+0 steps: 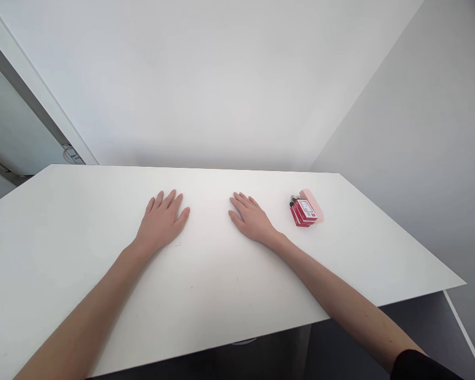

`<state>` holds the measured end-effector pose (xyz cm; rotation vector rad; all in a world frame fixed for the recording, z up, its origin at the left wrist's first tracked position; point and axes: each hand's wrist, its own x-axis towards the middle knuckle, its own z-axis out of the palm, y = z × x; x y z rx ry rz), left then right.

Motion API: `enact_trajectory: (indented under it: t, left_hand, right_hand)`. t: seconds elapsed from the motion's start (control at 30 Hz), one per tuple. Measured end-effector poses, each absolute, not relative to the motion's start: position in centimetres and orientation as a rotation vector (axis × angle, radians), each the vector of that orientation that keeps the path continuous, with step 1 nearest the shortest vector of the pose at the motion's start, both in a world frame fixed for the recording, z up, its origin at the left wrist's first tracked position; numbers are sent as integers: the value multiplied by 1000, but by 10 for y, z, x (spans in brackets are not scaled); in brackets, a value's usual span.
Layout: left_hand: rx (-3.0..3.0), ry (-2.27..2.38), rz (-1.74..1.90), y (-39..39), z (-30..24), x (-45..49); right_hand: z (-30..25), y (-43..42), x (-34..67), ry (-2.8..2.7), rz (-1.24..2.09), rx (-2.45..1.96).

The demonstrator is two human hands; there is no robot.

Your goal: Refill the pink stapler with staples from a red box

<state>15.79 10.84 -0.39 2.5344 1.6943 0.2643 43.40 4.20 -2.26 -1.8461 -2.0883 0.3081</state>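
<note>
My left hand (163, 218) lies palm down on the white table (206, 295), its fingers spread and nothing in it. Across from it, my right hand (251, 216) also rests flat on the tabletop, fingers stretched out and thumb apart. To the right of my right hand, and not touching it, is a small stack of red and white boxes (304, 212). A pale pink case-like object (312, 205) sits against the far right side of the stack. Small dark and clear items (294, 199) show behind the boxes, too small to name.
A white wall (221, 84) rises behind the table's far edge, with a greyer wall (439, 132) to the right. At the far left, a cable (68, 153) hangs by a doorframe-like white strip (43, 84). The table's front edge runs below my forearms.
</note>
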Motion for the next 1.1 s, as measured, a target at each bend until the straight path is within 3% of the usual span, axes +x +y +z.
enact_trajectory:
  t: [1.1]
  left_hand:
    - [2527, 1677, 289, 108, -4, 159]
  right_hand:
    - [-23, 41, 435, -2097, 301, -1846]
